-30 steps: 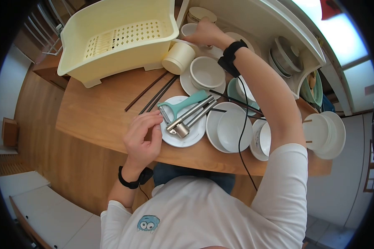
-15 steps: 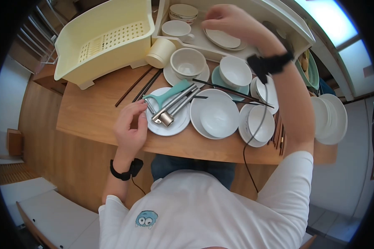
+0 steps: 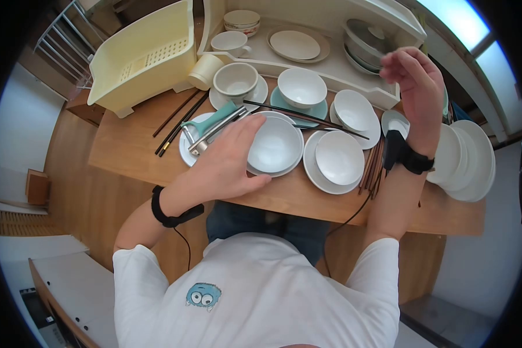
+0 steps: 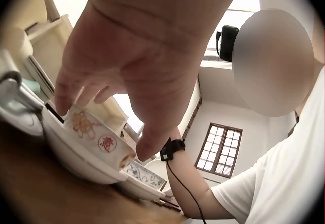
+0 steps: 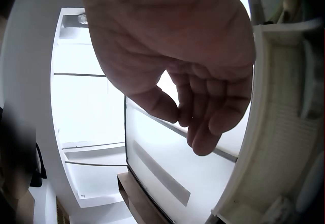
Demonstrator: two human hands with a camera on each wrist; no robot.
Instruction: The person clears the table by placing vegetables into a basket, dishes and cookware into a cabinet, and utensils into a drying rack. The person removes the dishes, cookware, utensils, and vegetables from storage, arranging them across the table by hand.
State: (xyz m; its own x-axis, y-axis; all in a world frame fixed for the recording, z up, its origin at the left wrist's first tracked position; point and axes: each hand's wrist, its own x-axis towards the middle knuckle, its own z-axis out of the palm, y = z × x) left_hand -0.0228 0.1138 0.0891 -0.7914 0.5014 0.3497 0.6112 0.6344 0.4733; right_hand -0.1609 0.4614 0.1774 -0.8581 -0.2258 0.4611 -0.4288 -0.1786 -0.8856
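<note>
My left hand (image 3: 229,159) reaches over the near side of the table, fingers and thumb spread at the left side of a white bowl (image 3: 277,145). That bowl sits in a larger white bowl; in the left wrist view its outer wall (image 4: 96,135) shows a red emblem, between the fingers and the thumb. Just beyond the hand, a teal peeler (image 3: 211,123) and a metal garlic press (image 3: 198,147) lie on a white plate (image 3: 185,152), partly covered by the hand. My right hand (image 3: 414,84) is raised at the right with loosely bent fingers and holds nothing.
A cream rack (image 3: 354,87) with cups, plates and a lidded bowl stands at the back. Left of it is a yellow basket (image 3: 139,87). Stacked bowls, several chopsticks (image 3: 307,119) and a cream cup (image 3: 205,71) cover the table; large white plates (image 3: 475,162) stand right.
The right hand has left the white cup in the rack and swung right, away from the rack. My left hand has moved from beside the peeler to the stacked bowls.
</note>
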